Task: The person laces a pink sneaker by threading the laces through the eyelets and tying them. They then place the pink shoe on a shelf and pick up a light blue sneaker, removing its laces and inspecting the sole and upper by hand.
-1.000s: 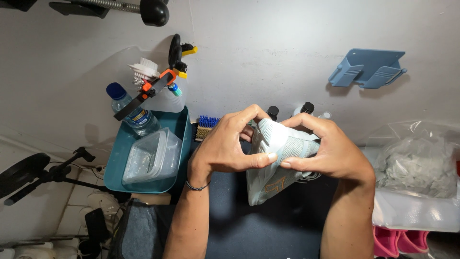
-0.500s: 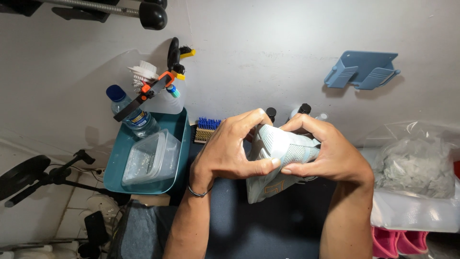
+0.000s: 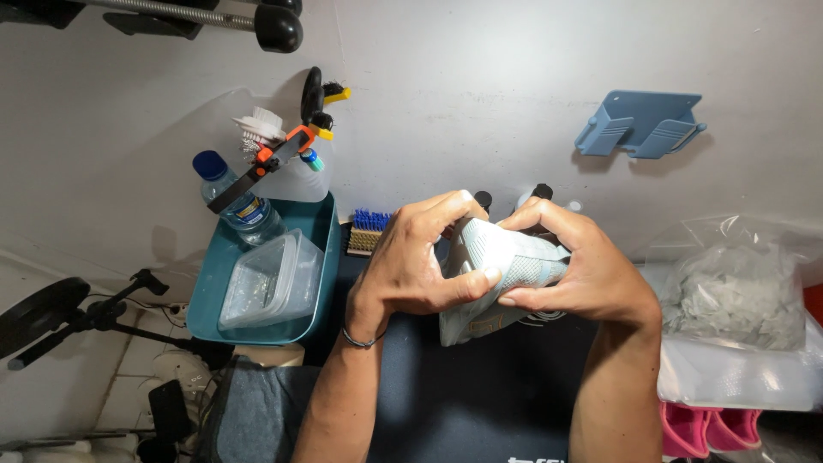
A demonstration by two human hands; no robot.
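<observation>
Both hands meet over the dark mat point(image 3: 480, 394): the left hand point(image 3: 411, 261) and right hand point(image 3: 583, 270) clasp a knit shoe point(image 3: 506, 266) between them. Left of the hands sits a tray point(image 3: 214, 287) holding a plastic container point(image 3: 270, 279) and a water bottle point(image 3: 231, 201). A brush point(image 3: 369, 231) lies between tray and hands. A bag point(image 3: 729, 296) lies right; a wall holder point(image 3: 643, 124) hangs behind.

A plain white wall point(image 3: 480, 77) fills the far side. A blue holder point(image 3: 639, 126) hangs on it at the right. A dark desk point(image 3: 480, 394) sits near, with tiled floor point(image 3: 129, 386) at the left.
</observation>
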